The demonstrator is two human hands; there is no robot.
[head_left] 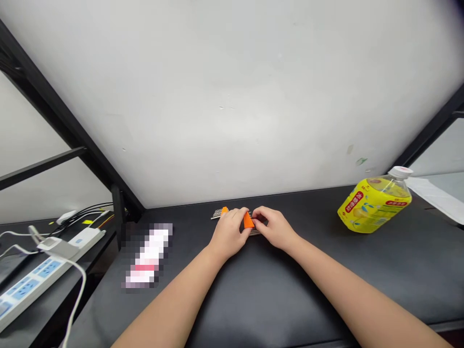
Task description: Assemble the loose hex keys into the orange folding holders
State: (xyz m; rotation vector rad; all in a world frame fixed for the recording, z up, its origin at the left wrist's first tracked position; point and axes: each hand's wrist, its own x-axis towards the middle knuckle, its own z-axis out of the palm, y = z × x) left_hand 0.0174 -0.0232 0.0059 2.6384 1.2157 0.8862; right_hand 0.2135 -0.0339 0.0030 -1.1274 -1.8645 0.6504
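Observation:
On the black table lies an orange piece with several thin rods; its exact kind I cannot make out. My left hand [229, 231] is closed around it, the thumb on the near side. Between my hands shows the orange block [248, 220]. Another bit of orange and the thin rods [217, 213] stick out beyond my left fingers, fanned to the left. My right hand [274, 227] has its thumb and fingers pinched at the right side of the block, where more rod ends show. What exactly the right fingertips grip is too small to tell.
A large yellow-labelled drink bottle [375, 203] with a white cap stands at right, papers [435, 195] behind it. A blurred-out white and pink item [148, 256] lies at left. Further left are a white power strip [47, 275], cables and a black metal frame [68, 121].

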